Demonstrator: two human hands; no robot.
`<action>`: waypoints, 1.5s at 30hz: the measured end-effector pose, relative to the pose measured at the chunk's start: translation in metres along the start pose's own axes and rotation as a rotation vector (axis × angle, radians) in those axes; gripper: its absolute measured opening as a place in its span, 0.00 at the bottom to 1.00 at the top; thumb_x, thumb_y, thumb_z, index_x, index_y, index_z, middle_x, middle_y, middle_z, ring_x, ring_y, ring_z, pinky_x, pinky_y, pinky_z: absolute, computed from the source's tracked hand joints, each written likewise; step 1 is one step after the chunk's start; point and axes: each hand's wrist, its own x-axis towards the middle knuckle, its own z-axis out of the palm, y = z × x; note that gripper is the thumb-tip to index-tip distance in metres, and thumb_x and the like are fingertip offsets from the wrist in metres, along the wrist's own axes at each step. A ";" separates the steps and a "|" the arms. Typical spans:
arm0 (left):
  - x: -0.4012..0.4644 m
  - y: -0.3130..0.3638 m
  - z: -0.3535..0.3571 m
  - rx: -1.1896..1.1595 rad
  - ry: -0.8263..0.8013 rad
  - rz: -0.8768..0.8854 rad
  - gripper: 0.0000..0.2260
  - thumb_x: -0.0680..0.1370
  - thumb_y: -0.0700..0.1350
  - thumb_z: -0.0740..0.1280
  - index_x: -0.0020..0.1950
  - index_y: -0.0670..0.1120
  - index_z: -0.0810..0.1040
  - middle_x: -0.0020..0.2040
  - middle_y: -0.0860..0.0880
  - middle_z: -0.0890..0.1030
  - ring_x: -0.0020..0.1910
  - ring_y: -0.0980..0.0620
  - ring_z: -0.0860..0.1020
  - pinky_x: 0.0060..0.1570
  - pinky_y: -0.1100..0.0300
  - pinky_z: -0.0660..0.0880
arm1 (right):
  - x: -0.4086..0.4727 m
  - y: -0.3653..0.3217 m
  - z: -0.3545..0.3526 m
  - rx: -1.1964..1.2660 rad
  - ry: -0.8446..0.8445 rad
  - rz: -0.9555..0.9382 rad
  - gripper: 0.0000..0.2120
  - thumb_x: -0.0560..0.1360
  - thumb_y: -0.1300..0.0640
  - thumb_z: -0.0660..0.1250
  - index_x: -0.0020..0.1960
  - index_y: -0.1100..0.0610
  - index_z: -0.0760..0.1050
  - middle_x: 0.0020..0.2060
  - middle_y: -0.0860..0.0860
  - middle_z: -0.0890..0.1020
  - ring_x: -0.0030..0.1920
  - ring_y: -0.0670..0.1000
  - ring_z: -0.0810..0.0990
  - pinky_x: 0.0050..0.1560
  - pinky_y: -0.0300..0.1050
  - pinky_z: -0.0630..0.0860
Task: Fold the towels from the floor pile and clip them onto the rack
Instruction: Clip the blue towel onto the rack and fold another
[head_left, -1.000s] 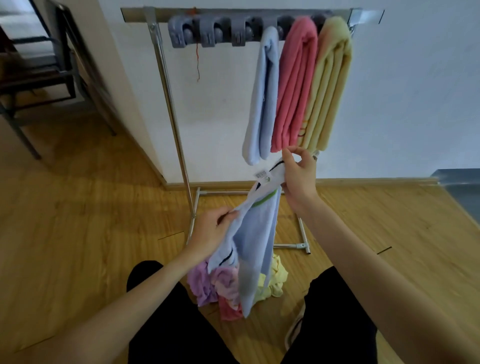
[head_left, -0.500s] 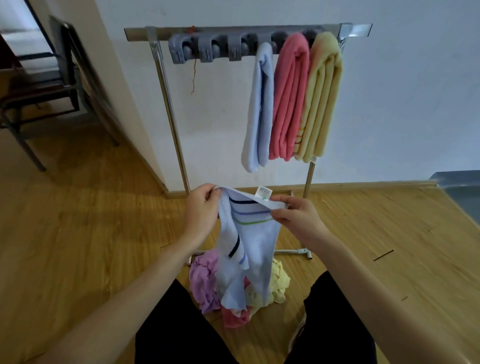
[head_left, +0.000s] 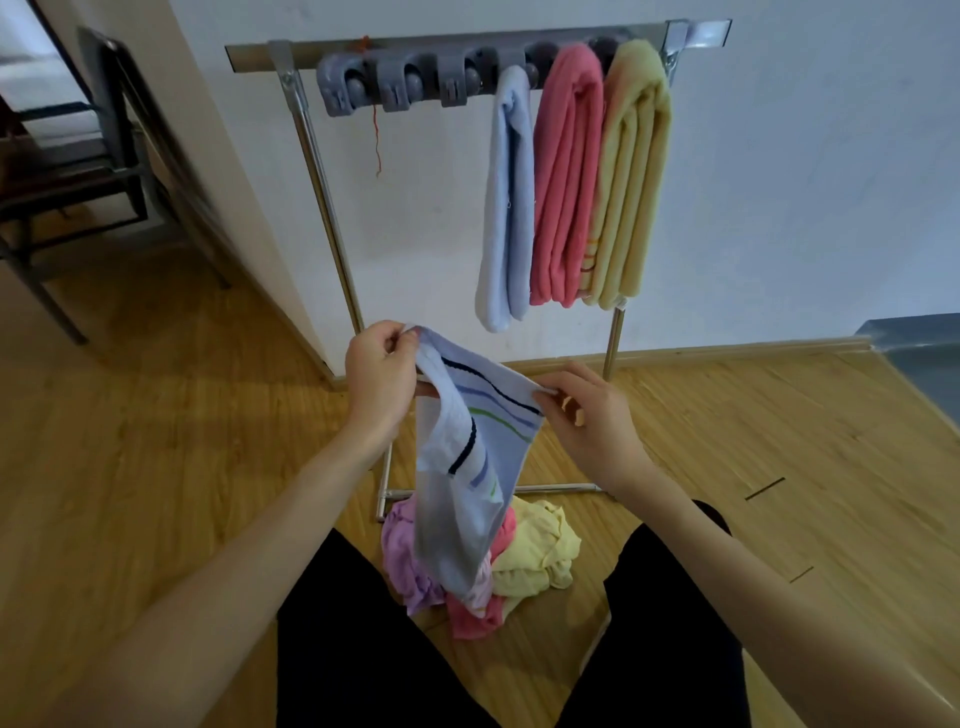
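single head view, looking forward and down, near floor pile (head_left: 483, 566)

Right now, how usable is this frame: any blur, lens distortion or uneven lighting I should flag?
Head view: wide-angle bending bows the rack poles and splays the forearms at the edges; the striped towel and both hands, left hand and right hand, are soft rather than crisp; light is even on the wall, dimmer at the dark chair upper left; no glare.
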 end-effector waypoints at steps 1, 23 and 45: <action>0.000 0.003 -0.001 0.006 0.006 -0.004 0.12 0.80 0.44 0.62 0.44 0.37 0.78 0.41 0.36 0.79 0.42 0.39 0.80 0.42 0.38 0.79 | -0.002 -0.002 0.001 -0.028 -0.012 -0.039 0.06 0.76 0.65 0.65 0.51 0.59 0.77 0.43 0.48 0.77 0.35 0.43 0.71 0.35 0.36 0.71; -0.012 0.038 0.017 -0.364 0.016 -0.179 0.09 0.81 0.37 0.58 0.57 0.34 0.73 0.54 0.35 0.77 0.47 0.43 0.82 0.36 0.56 0.81 | -0.009 -0.027 0.047 -0.236 0.061 -0.002 0.17 0.69 0.41 0.68 0.35 0.55 0.74 0.33 0.46 0.74 0.29 0.43 0.69 0.23 0.37 0.66; 0.014 0.044 -0.043 0.487 -0.240 0.197 0.04 0.75 0.39 0.66 0.40 0.42 0.77 0.28 0.46 0.80 0.22 0.53 0.79 0.27 0.59 0.79 | 0.048 0.008 -0.031 -0.167 -0.203 -0.051 0.07 0.79 0.54 0.63 0.47 0.58 0.72 0.37 0.49 0.79 0.36 0.49 0.75 0.37 0.47 0.74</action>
